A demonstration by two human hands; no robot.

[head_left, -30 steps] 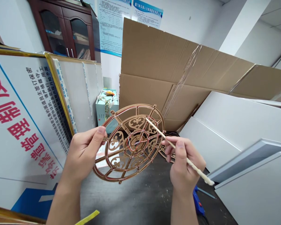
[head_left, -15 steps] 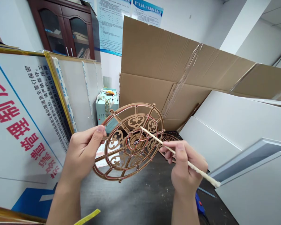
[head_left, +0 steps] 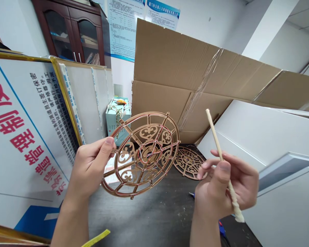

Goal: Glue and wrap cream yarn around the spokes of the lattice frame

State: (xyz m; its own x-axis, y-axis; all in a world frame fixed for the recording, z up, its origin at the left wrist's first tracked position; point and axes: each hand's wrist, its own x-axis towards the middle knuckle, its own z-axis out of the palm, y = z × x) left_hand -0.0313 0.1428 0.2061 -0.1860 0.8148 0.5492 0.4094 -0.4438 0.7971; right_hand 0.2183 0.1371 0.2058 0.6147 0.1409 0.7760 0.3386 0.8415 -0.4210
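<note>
1. Your left hand (head_left: 91, 168) has thumb and fingers pinching the round openwork frame (head_left: 149, 155) right at its edge, probably so nearly all its face is uncovered for you
2. Your right hand (head_left: 229, 187) has the pale stick (head_left: 214, 135) pinched pen-style, thin tip up and clear of the frame, lumpy end down past your palm
3. Frame's up above the dark surface (head_left: 164, 209), tilted, likely for an easy view
4. The second frame (head_left: 189, 162) lies on that surface beyond, presumably parked out of your way
</note>
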